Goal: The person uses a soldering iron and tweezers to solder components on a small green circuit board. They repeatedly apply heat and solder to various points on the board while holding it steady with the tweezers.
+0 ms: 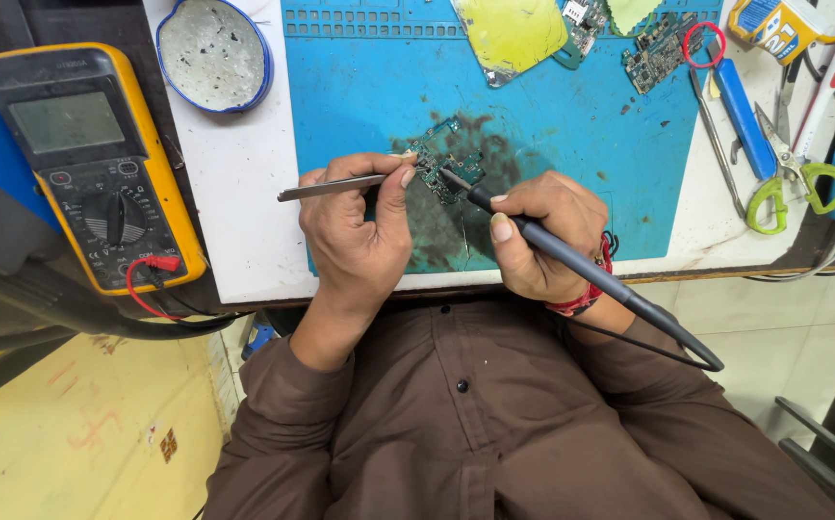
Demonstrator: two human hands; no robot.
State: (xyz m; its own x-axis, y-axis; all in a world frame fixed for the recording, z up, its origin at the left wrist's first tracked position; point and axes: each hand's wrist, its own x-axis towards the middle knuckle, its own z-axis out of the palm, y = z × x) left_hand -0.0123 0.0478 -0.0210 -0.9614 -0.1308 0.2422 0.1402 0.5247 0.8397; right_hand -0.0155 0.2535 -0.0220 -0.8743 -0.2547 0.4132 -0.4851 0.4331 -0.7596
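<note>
Half the circuit board point(446, 166) hides behind my fingers; my left hand point(355, 231) pinches tweezers point(333, 188), my right hand point(542, 236) grips the soldering iron point(571, 258) pen-style, tips meeting between them.

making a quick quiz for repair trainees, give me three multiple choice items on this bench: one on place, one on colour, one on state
1. Where does the multimeter lie?
A. left of the blue mat
B. on the mat
C. right of the scissors

2. What colour are the scissors' handles?
A. red
B. green
C. black

3. What does the right hand hold?
A. nothing
B. a screwdriver
C. a soldering iron

Answers: 1 A, it sits at the left edge off the mat. 2 B, both loops are green. 3 C, its tip meets the circuit board, where the left hand holds tweezers.
</note>
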